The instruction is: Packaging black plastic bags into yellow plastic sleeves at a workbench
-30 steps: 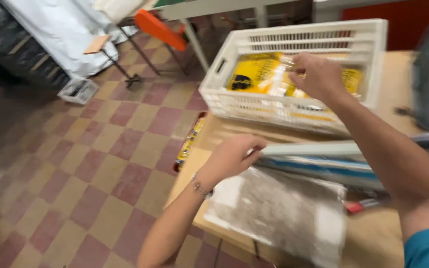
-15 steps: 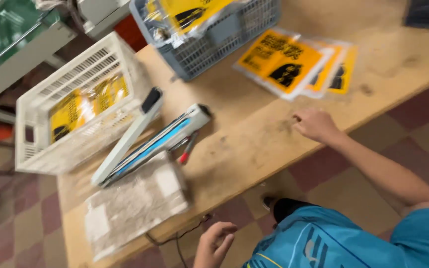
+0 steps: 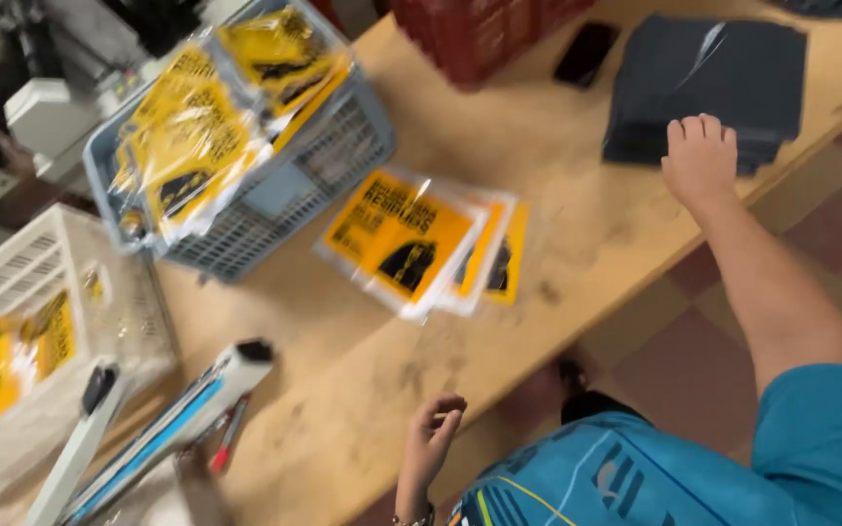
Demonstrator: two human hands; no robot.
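Right hand (image 3: 701,156) has reached from mid-bench to the dark bag stack (image 3: 708,83) at the near edge, fingers resting flat; left hand (image 3: 433,438) hangs loosely curled, empty

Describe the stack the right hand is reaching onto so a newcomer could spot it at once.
Start at the long wooden table and go to its far end, past the red crate. There the right hand rests on a stack of dark sheets. It is flat, square and near black, unlike the yellow bagged packets mid-table.
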